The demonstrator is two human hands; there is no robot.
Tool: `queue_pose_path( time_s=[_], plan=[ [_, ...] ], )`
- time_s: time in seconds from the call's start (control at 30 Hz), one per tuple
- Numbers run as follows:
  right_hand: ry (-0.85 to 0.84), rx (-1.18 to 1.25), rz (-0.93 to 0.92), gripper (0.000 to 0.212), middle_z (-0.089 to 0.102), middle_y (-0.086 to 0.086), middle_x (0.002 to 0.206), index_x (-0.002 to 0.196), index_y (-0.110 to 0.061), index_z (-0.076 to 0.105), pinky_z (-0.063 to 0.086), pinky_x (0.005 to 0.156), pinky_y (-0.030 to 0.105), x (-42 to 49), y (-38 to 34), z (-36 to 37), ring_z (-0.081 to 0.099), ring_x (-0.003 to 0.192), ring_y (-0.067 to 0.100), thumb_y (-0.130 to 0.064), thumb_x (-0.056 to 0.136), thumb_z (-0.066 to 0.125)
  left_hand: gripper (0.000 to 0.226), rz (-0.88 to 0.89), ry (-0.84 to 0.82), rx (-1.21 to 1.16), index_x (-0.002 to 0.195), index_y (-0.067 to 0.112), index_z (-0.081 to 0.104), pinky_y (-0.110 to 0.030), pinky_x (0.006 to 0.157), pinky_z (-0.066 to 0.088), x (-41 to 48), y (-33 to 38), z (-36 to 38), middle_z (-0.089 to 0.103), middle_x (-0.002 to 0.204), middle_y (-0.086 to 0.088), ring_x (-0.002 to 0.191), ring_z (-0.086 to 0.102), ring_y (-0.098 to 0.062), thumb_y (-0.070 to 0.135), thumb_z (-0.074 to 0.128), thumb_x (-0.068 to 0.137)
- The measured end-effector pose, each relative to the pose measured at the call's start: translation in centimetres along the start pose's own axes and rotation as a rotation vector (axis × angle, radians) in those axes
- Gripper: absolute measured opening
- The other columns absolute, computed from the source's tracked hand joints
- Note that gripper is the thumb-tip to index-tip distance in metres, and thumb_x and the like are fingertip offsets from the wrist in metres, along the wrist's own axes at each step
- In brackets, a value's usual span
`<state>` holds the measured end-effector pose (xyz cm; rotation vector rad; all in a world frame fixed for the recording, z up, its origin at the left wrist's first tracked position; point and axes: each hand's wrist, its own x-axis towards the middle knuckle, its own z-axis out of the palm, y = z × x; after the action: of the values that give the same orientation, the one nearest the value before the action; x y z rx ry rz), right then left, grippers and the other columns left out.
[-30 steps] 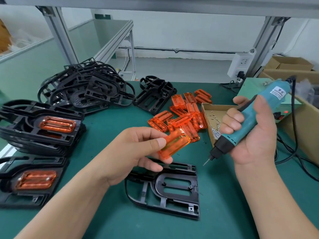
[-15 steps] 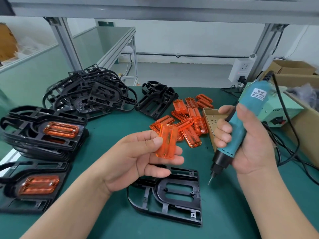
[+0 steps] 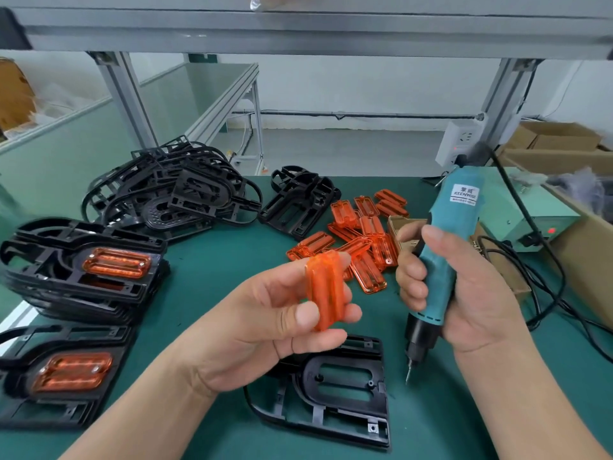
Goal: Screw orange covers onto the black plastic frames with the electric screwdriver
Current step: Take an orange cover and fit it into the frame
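A bare black frame (image 3: 306, 373) is lying flat on the green mat (image 3: 205, 293), nearest the viewer. Above it, the left hand (image 3: 265, 327) is pinching one orange cover (image 3: 323, 290) (held upright, clear of the frame). The right hand (image 3: 471, 293) is gripping the electric screwdriver (image 3: 441, 257), its bit pointing down just beside the frame. Loose orange covers (image 3: 368, 234) are lying farther back.

glossy translucent plastic orange cover (image 3: 323, 290), matt black plastic frame (image 3: 335, 386)
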<state>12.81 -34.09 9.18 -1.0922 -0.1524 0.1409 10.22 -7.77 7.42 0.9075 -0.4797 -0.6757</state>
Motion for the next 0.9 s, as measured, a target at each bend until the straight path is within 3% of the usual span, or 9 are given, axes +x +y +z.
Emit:
queue_pose_path(
  time_s=[0.1, 0.17, 0.3, 0.4, 0.47, 0.57, 0.77, 0.9],
  plan=[
    [0.015, 0.011, -0.008, 0.020, 0.047, 0.003, 0.063, 0.093, -0.015, 0.069, 0.039, 0.041, 0.023, 0.1, -0.1, 0.0, 0.046, 0.045, 0.014, -0.034, 0.088, 0.064, 0.060, 0.136, 0.243, 0.584, 0.140, 0.029, 0.066, -0.039, 0.092, 0.060, 0.4, -0.8, 0.0, 0.068, 0.123, 0.003, 0.120, 0.065, -0.023, 0.019, 0.086, 0.084],
    [0.013, 0.016, -0.009, 0.019, 0.047, 0.003, 0.063, 0.093, -0.015, 0.068, 0.039, 0.040, 0.023, 0.1, -0.1, -0.1, 0.046, 0.045, 0.013, -0.033, 0.089, 0.063, 0.059, 0.217, 0.394, 1.020, 0.136, 0.045, 0.065, -0.031, 0.089, 0.058, 0.6, -1.4, 0.3, 0.064, 0.124, 0.007, 0.118, 0.064, -0.024, 0.030, 0.085, 0.082],
    [0.001, -0.004, 0.001, 0.018, 0.049, 0.004, 0.063, 0.093, -0.015, 0.069, 0.039, 0.041, 0.023, 0.0, -0.1, -0.1, 0.047, 0.045, 0.014, -0.032, 0.088, 0.066, 0.056, 0.223, 0.443, 1.227, 0.136, 0.050, 0.061, -0.024, 0.083, 0.054, 0.5, -2.0, 0.8, 0.059, 0.124, 0.012, 0.102, 0.064, -0.019, 0.046, 0.081, 0.084],
    [-0.019, -0.020, 0.009, 0.021, 0.051, 0.005, 0.064, 0.094, -0.014, 0.070, 0.040, 0.041, 0.024, 0.0, -0.1, -0.1, 0.049, 0.046, 0.015, -0.032, 0.084, 0.073, 0.054, 0.184, 0.445, 1.352, 0.136, 0.047, 0.060, -0.016, 0.084, 0.050, 0.2, -1.9, 1.0, 0.057, 0.122, 0.017, 0.107, 0.063, -0.010, 0.048, 0.078, 0.085],
    [-0.023, -0.023, 0.009, 0.026, 0.051, 0.005, 0.064, 0.094, -0.014, 0.070, 0.041, 0.040, 0.025, 0.0, -0.1, -0.1, 0.049, 0.046, 0.015, -0.036, 0.080, 0.075, 0.050, 0.169, 0.446, 1.392, 0.134, 0.047, 0.061, -0.010, 0.078, 0.047, 0.2, -1.9, 1.3, 0.058, 0.122, 0.021, 0.108, 0.063, -0.006, 0.047, 0.076, 0.086],
    [-0.023, -0.027, 0.011, 0.028, 0.052, 0.005, 0.064, 0.095, -0.014, 0.070, 0.041, 0.041, 0.025, 0.1, -0.1, -0.2, 0.049, 0.046, 0.015, -0.037, 0.079, 0.076, 0.049, 0.165, 0.450, 1.359, 0.134, 0.049, 0.059, -0.008, 0.085, 0.047, 0.2, -2.1, 1.6, 0.063, 0.122, 0.025, 0.112, 0.064, -0.001, 0.046, 0.076, 0.088],
    [-0.010, -0.057, 0.047, 0.027, 0.052, 0.006, 0.065, 0.094, -0.015, 0.070, 0.042, 0.042, 0.024, 0.1, -0.1, -0.2, 0.050, 0.046, 0.016, -0.034, 0.078, 0.078, 0.058, 0.069, 0.460, 1.040, 0.136, 0.050, 0.063, -0.035, 0.097, 0.054, 0.3, -2.0, 1.5, 0.068, 0.123, 0.013, 0.111, 0.070, -0.009, 0.055, 0.082, 0.082],
    [-0.009, -0.084, 0.065, 0.016, 0.052, 0.006, 0.064, 0.093, -0.015, 0.071, 0.041, 0.042, 0.024, 0.0, -0.2, -0.2, 0.050, 0.046, 0.016, -0.028, 0.084, 0.073, 0.060, 0.036, 0.424, 0.960, 0.134, 0.048, 0.066, -0.028, 0.099, 0.055, 0.3, -1.9, 1.4, 0.070, 0.127, 0.014, 0.113, 0.071, -0.007, 0.055, 0.086, 0.078]
  ],
)
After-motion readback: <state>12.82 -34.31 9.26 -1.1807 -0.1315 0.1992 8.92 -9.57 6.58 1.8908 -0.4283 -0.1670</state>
